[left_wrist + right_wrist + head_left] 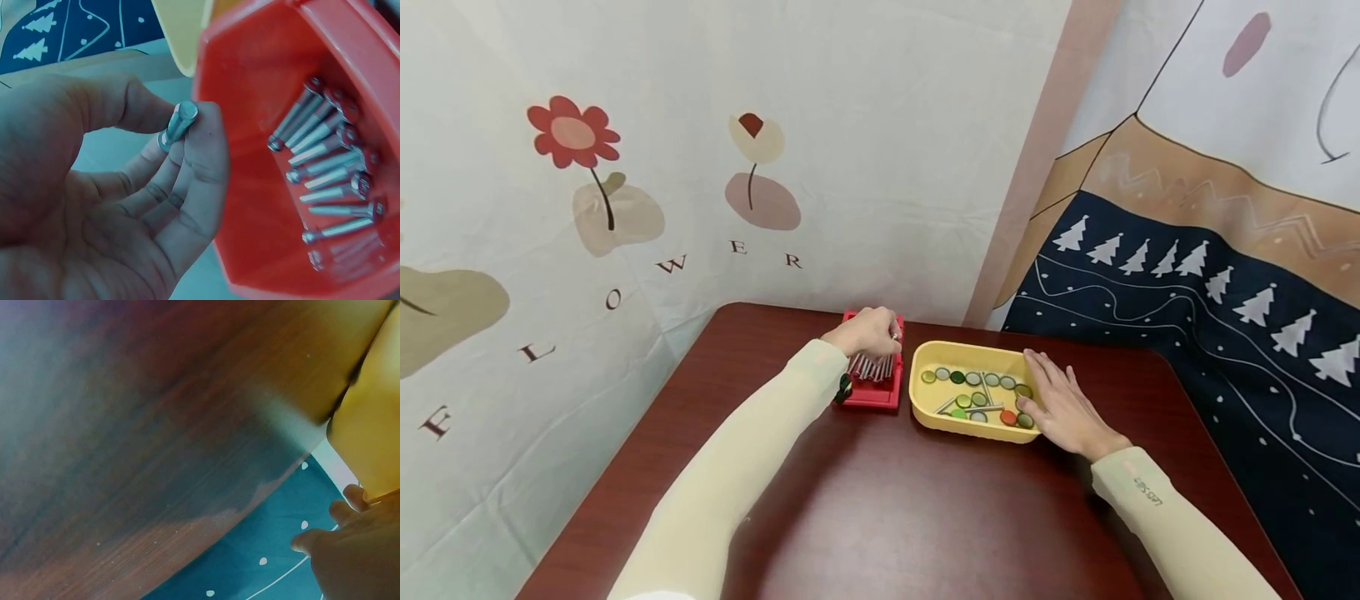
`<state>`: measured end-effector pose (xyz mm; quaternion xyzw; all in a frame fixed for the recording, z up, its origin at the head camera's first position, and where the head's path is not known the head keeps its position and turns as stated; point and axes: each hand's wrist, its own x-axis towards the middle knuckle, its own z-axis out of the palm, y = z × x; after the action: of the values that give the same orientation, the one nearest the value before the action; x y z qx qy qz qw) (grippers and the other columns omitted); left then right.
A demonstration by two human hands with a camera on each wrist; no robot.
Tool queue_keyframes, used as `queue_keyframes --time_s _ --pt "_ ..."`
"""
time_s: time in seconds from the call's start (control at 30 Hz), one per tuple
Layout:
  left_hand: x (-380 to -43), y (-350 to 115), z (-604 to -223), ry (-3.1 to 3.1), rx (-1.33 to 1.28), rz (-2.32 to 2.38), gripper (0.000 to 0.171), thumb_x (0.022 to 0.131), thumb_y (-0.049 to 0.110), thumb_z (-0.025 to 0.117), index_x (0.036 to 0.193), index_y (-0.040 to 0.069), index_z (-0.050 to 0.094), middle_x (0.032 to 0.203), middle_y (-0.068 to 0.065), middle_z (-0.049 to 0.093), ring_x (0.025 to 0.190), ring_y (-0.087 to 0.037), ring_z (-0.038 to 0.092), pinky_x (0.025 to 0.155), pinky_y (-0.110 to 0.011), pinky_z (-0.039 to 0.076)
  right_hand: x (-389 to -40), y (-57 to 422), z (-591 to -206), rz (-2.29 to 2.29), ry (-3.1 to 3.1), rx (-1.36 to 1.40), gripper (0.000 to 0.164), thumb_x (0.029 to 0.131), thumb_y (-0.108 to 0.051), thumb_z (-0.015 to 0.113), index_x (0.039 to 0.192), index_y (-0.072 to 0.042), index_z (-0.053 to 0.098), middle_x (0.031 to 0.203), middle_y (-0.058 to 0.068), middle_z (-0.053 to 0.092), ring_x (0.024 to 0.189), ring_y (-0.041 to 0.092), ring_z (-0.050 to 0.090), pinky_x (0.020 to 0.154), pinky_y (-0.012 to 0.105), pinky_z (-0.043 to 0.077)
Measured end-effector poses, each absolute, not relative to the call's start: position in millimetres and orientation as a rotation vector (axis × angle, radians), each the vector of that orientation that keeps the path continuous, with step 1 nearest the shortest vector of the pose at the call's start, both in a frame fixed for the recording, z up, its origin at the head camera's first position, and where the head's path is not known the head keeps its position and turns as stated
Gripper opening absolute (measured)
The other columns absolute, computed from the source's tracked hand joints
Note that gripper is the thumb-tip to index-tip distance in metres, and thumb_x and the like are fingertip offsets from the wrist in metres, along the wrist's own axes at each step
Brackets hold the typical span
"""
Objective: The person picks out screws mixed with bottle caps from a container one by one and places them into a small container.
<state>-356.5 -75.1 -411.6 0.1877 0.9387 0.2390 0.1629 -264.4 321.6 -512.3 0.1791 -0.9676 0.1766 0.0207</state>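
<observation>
My left hand (867,332) is raised over the red bin (872,400), and its thumb and fingers pinch a short metal bolt (179,125). Several silver bolts (331,162) lie side by side inside that bin in the left wrist view. Just right of it stands a yellow tray (973,430) holding bottle caps (992,380) and a few bolts (983,408). My right hand (1067,412) rests at the tray's right rim with fingers extended and thumb by the inner edge. In the right wrist view only part of that hand (356,550) shows, beside the tray's yellow wall (381,425).
Both containers stand near the far edge of the dark brown table (895,517). Close behind it hangs a pale cloth backdrop (880,150) with flower prints. A dark blue printed section (1150,300) hangs at the right.
</observation>
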Motion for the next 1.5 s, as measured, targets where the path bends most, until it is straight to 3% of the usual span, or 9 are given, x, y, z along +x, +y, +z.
queue_keyframes --time_s 0.1,0.23,0.6,0.7,0.83,0.97,1.17,1.3,1.5 --pt "-359.0 -82.5 -418.2 2.676 0.476 0.703 0.047 0.11 0.011 0.07 0.071 0.017 0.044 0.063 0.007 0.036 0.055 -0.008 0.046 0.062 -0.028 0.052 -265.1 319.5 -511.6 0.537 -3.006 0.549 0.088 0.116 -0.036 0.061 0.186 -0.004 0.018 0.192 0.026 0.023 0.179 0.055 0.019 0.139 0.087 0.013" --pt "-358.5 -91.2 -426.9 2.688 0.398 0.722 0.055 0.111 0.012 0.073 0.067 0.02 0.04 0.062 0.008 0.033 0.055 -0.007 0.06 0.075 -0.034 0.07 -264.4 317.8 -511.1 0.528 -3.029 0.539 0.089 0.116 -0.036 0.063 0.186 -0.004 0.017 0.193 0.026 0.022 0.179 0.055 0.019 0.139 0.087 0.012" --pt "-355.7 -98.6 -434.2 2.79 0.334 0.734 0.02 0.108 0.009 0.078 0.092 0.005 0.065 0.087 -0.007 0.066 0.072 -0.024 0.085 0.075 -0.036 0.072 -262.6 323.5 -513.9 0.526 -3.019 0.538 0.089 0.116 -0.036 0.064 0.186 -0.004 0.018 0.192 0.027 0.022 0.178 0.056 0.019 0.139 0.087 0.013" --pt "-355.3 -97.9 -435.1 2.797 0.348 0.707 0.02 0.108 0.008 0.079 0.093 0.004 0.066 0.084 -0.007 0.066 0.071 -0.024 0.085 0.068 -0.03 0.069 -261.0 325.4 -514.9 0.554 -3.031 0.537 0.09 0.116 -0.036 0.064 0.186 -0.005 0.017 0.192 0.027 0.021 0.179 0.056 0.018 0.139 0.087 0.012" --pt "-359.5 -94.5 -436.5 2.788 0.391 0.646 0.049 0.108 0.006 0.077 0.071 0.013 0.047 0.06 0.003 0.041 0.066 -0.025 0.083 0.056 -0.024 0.059 -259.6 325.5 -514.0 0.566 -3.034 0.521 0.09 0.116 -0.036 0.064 0.186 -0.006 0.016 0.193 0.027 0.02 0.179 0.055 0.016 0.139 0.086 0.011" --pt "-363.9 -92.5 -438.2 2.808 0.412 0.592 0.059 0.108 0.004 0.077 0.063 0.017 0.041 0.057 0.005 0.035 0.058 -0.023 0.078 0.05 -0.022 0.049 -262.2 322.5 -512.8 0.557 -3.019 0.527 0.09 0.117 -0.037 0.062 0.187 -0.006 0.016 0.193 0.026 0.021 0.179 0.055 0.017 0.139 0.086 0.012" --pt "-363.1 -91.2 -443.3 2.839 0.425 0.515 0.06 0.106 0.0 0.073 0.061 0.016 0.038 0.055 0.004 0.028 0.049 -0.011 0.035 0.055 -0.028 0.036 -266.4 319.3 -512.8 0.565 -3.015 0.543 0.09 0.117 -0.037 0.062 0.187 -0.006 0.016 0.193 0.026 0.021 0.179 0.054 0.017 0.139 0.086 0.012" --pt "-361.5 -90.6 -447.4 2.823 0.413 0.506 0.06 0.107 -0.002 0.072 0.061 0.017 0.038 0.052 0.004 0.029 0.046 -0.012 0.045 0.056 -0.029 0.042 -266.4 320.0 -515.5 0.557 -3.017 0.553 0.09 0.115 -0.035 0.063 0.186 -0.005 0.016 0.193 0.027 0.021 0.179 0.055 0.018 0.139 0.087 0.013" --pt "-362.0 -88.2 -445.2 2.835 0.412 0.514 0.061 0.105 -0.005 0.071 0.058 0.018 0.039 0.054 0.005 0.028 0.049 -0.011 0.043 0.054 -0.028 0.04 -266.0 323.2 -514.6 0.546 -3.022 0.544 0.091 0.115 -0.034 0.063 0.186 -0.005 0.016 0.192 0.028 0.021 0.178 0.055 0.019 0.139 0.087 0.013"
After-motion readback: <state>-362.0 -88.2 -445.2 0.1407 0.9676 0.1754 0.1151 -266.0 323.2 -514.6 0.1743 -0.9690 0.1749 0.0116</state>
